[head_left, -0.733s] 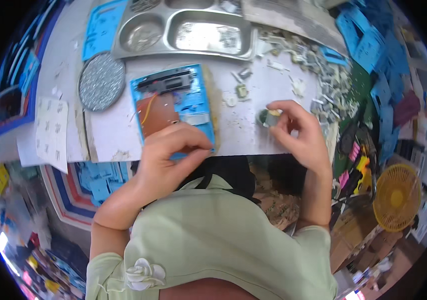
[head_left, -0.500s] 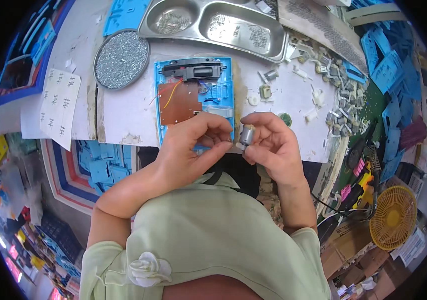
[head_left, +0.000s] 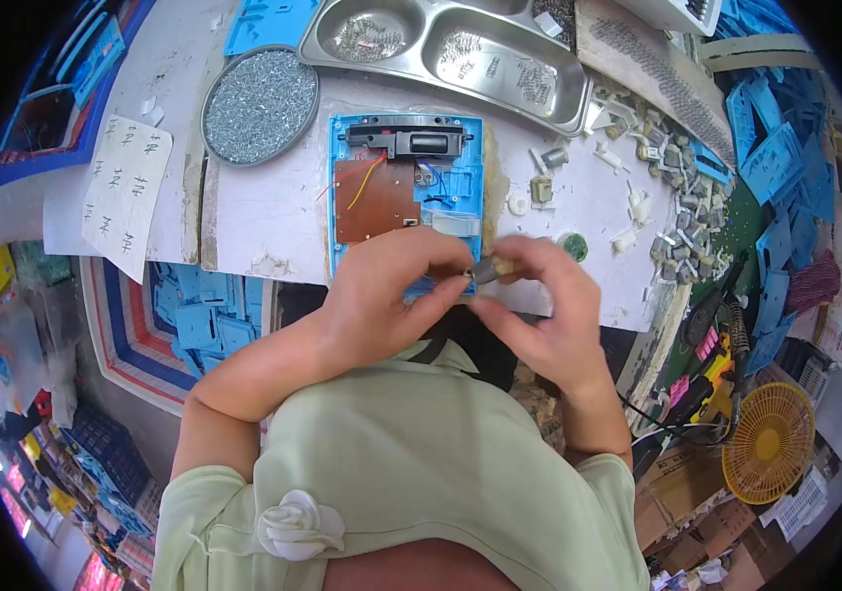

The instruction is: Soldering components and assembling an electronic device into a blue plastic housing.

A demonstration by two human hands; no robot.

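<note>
Over the near edge of the bench, my left hand pinches something tiny between thumb and forefinger; I cannot make out what. My right hand holds a small silver motor by its fingers, one end of it meeting my left fingertips. The motor is tilted sideways and slightly blurred. Just beyond my hands lies a blue plastic housing, its inside facing up. It carries a brown circuit board, red, yellow and blue wires, and a black part along its far side.
A round tray of small metal pieces stands at the far left, beside a steel compartment tray. Several motors and white plastic parts are heaped on the right. A green round piece lies near my right hand. A yellow fan stands lower right.
The motor has turned from upright to sideways and come up against my left fingertips. My right thumb has moved away from it. The whole view has shifted slightly.
</note>
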